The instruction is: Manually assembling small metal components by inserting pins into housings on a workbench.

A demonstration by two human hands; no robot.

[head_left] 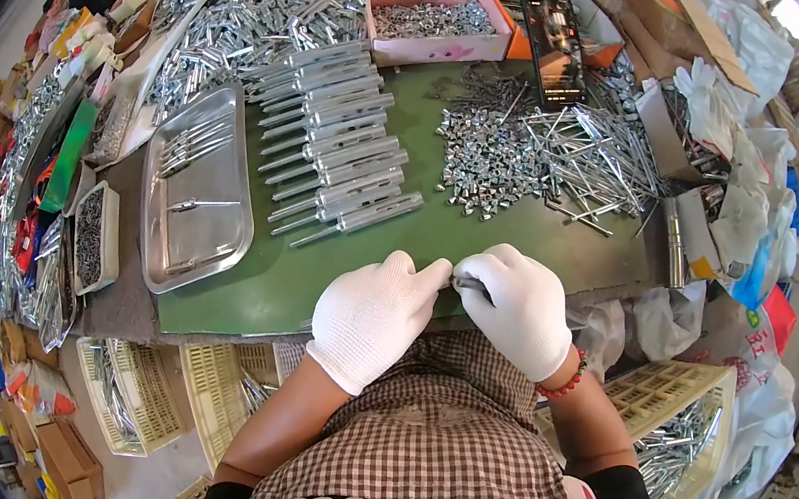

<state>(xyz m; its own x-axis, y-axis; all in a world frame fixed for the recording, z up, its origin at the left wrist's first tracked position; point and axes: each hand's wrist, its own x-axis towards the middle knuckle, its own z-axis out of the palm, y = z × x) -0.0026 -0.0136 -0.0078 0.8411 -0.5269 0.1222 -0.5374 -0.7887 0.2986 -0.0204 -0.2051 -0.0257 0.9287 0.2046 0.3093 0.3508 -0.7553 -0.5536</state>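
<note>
Both gloved hands meet at the near edge of the green counter (335,281). The left hand (372,319) and the right hand (518,308) are closed together on a small metal part (469,283) between their fingertips.

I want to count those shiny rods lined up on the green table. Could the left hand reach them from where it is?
Probably yes. The left hand is busy pinching a small metal part with the right hand, but only bare green table lies between it and the row of rods.
</note>
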